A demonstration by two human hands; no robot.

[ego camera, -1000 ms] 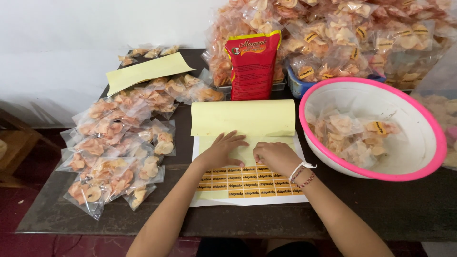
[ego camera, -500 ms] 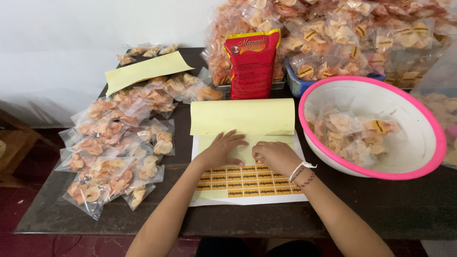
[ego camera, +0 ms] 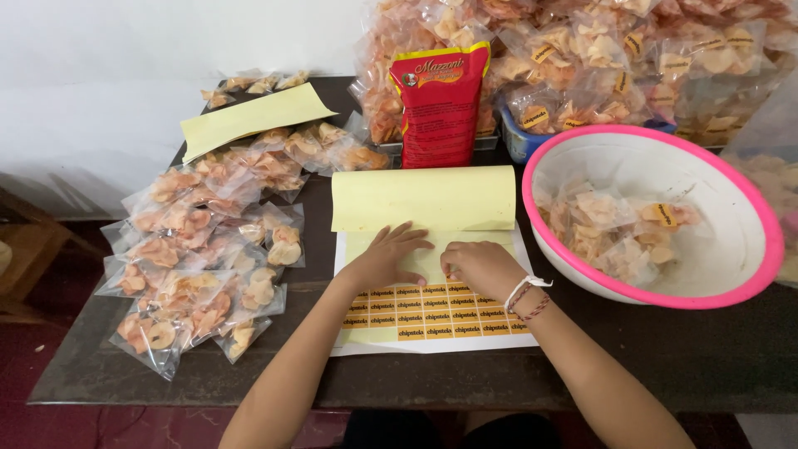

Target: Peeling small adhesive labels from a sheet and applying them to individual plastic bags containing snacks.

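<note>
From the head camera, a dark table (ego camera: pixel 682 357) stands against a white wall (ego camera: pixel 125 83), with a reddish floor (ego camera: pixel 50 416) showing below its near edge and a wooden piece of furniture at the far left. On the middle of the table lies a sticker sheet (ego camera: pixel 432 314): white backing with rows of small orange and yellow labels near the person, and a pale yellow upper layer rolled back toward the far side. The left hand (ego camera: pixel 389 258) rests flat on the sheet, fingers spread, grasping nothing. The right hand (ego camera: pixel 480 268), with cord bracelets at the wrist, sits just beside it with fingers curled down at the top row of labels; whether it has pinched 1 cannot be told. Left of the sheet, many small clear bags of chips (ego camera: pixel 199 266) cover the table, with a loose yellow sheet (ego camera: pixel 253 118) lying beyond them. Right of the sheet stands a white bowl with a pink rim (ego camera: pixel 752 187) holding a few labelled bags. A red packet (ego camera: pixel 439 104) stands upright behind the sheet, before a heap of filled bags (ego camera: pixel 598 58).
</note>
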